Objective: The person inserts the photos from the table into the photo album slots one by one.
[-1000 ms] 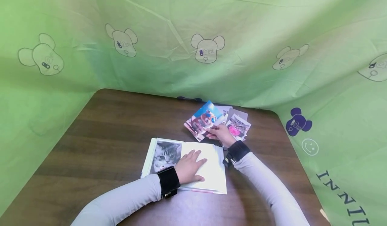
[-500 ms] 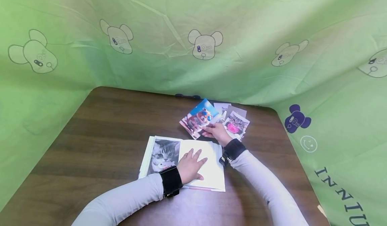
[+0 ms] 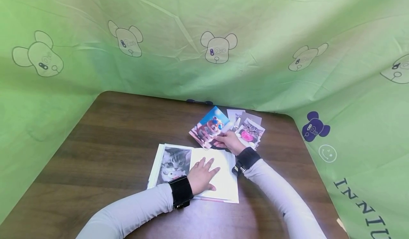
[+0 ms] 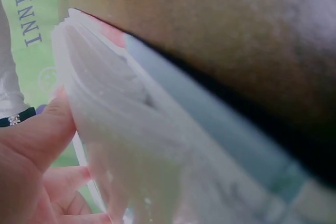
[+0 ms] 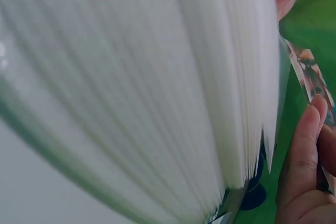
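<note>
An open photo album (image 3: pixel 228 182) lies on the table, a grey kitten photo (image 3: pixel 174 162) filling its left page. My left hand (image 3: pixel 202 177) rests with spread fingers on the blank right page. Just beyond the album's top edge, my right hand (image 3: pixel 229 141) pinches a colourful photo (image 3: pixel 209 125) of a furry animal in blue sunglasses by its lower right edge. The photo is tilted. In the left wrist view the left hand's thumb and fingers lie along the clear page sleeves (image 4: pixel 121 129). The right wrist view is mostly filled by the album's page edges (image 5: pixel 184 77).
Several loose photos (image 3: pixel 250 132) lie overlapping right of the held photo, the top one a cat with a pink object. The brown table (image 3: pixel 112 125) reaches back to a green printed curtain (image 3: pixel 172 68), which also hangs at both sides.
The held photo has shifted slightly left and down toward the album, still in my right hand. My left hand stays on the page. The head view has tilted a little.
</note>
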`<state>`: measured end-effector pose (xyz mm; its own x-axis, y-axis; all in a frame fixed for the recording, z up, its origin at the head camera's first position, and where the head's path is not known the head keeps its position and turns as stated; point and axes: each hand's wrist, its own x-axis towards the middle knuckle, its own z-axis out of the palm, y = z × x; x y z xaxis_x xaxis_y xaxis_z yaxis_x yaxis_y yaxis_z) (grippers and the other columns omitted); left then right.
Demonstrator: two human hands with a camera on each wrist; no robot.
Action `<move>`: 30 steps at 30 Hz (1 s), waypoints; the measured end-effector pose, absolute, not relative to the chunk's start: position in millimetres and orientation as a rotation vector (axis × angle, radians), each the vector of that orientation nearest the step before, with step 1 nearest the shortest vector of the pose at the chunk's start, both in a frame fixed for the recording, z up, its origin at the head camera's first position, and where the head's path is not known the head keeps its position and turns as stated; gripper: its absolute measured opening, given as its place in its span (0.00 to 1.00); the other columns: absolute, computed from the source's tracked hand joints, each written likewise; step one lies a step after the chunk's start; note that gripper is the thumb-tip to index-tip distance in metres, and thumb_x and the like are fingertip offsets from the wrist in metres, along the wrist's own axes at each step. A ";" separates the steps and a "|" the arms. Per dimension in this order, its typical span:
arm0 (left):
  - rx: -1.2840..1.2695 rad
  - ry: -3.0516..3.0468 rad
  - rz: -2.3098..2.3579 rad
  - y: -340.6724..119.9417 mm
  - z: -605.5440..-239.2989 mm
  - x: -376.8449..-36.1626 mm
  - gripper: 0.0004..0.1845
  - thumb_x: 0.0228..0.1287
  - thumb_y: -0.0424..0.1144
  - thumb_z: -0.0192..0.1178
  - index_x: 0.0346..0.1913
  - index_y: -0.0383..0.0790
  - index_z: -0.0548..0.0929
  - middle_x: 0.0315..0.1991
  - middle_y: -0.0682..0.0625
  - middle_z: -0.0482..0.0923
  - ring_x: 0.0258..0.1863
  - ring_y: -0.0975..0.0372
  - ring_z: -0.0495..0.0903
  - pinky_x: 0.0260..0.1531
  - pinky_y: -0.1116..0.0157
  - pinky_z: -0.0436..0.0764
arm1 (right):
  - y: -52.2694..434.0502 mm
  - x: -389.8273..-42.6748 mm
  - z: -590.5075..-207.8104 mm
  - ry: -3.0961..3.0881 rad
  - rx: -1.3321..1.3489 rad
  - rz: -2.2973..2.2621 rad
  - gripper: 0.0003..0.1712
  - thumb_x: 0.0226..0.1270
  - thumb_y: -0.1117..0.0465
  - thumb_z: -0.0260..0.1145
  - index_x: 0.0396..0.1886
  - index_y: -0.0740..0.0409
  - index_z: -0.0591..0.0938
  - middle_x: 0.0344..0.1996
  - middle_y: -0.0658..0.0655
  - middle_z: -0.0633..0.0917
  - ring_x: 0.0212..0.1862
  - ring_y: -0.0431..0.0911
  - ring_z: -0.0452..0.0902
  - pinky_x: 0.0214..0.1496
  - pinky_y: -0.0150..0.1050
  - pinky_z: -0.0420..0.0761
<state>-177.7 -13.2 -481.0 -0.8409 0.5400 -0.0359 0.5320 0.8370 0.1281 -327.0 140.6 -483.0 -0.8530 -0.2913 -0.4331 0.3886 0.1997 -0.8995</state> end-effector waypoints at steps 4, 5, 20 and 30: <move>0.856 2.947 0.192 -15.0 -481.1 -176.8 0.37 0.48 0.64 0.62 0.63 0.56 0.72 0.66 0.44 0.66 0.63 0.44 0.67 0.53 0.52 0.74 | 153.1 -331.6 -478.1 2.017 0.050 -1.527 0.06 0.65 0.68 0.59 0.38 0.69 0.75 0.23 0.52 0.81 0.24 0.39 0.81 0.34 0.32 0.83; 0.853 2.947 0.201 -15.4 -481.3 -176.6 0.37 0.48 0.63 0.62 0.63 0.56 0.72 0.67 0.44 0.66 0.63 0.44 0.66 0.54 0.52 0.74 | 157.1 -333.7 -475.7 2.046 0.041 -1.466 0.06 0.64 0.69 0.59 0.37 0.69 0.75 0.22 0.52 0.81 0.23 0.39 0.80 0.33 0.32 0.83; 0.917 2.920 0.208 -20.4 -475.4 -167.6 0.34 0.55 0.62 0.59 0.64 0.55 0.70 0.68 0.45 0.64 0.66 0.45 0.65 0.54 0.52 0.75 | 153.4 -352.2 -452.4 2.127 -0.313 -0.799 0.08 0.58 0.64 0.65 0.28 0.59 0.73 0.12 0.47 0.73 0.13 0.36 0.65 0.18 0.30 0.70; 1.233 2.872 0.022 -46.7 -474.3 -144.4 0.32 0.51 0.54 0.67 0.62 0.57 0.72 0.63 0.51 0.71 0.62 0.57 0.71 0.48 0.56 0.78 | 143.8 -364.8 -463.6 2.435 -0.217 -1.223 0.16 0.60 0.64 0.63 0.48 0.64 0.80 0.33 0.57 0.85 0.22 0.35 0.67 0.26 0.31 0.69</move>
